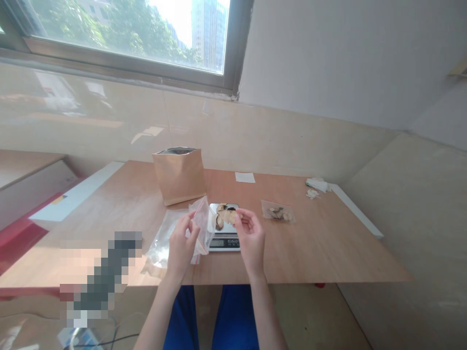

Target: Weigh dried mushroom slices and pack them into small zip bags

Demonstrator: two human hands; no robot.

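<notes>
My left hand (pixel 184 239) pinches a clear zip bag (pixel 205 223) by its edge, with the bag's mouth towards the scale. Between the fingertips of my right hand (pixel 251 234) is a pale tan dried slice (pixel 229 217), which looks like dried mushroom; it hangs over the scale close to the bag. Underneath is a digital kitchen scale (pixel 222 244) with a silver plate and a dark display strip. On its plate lie a few dried pieces (pixel 219 222) with dark rims. More clear plastic bags (pixel 162 238) lie flat beneath and left of my left hand.
Behind the bags stands an open brown kraft pouch (pixel 179 177). To the right lies a filled clear bag (pixel 278 212) of similar pieces. A white paper (pixel 245 177) and crumpled white scraps (pixel 317 185) are farther back. A pixelated dark object (pixel 109 272) covers the table's left front edge.
</notes>
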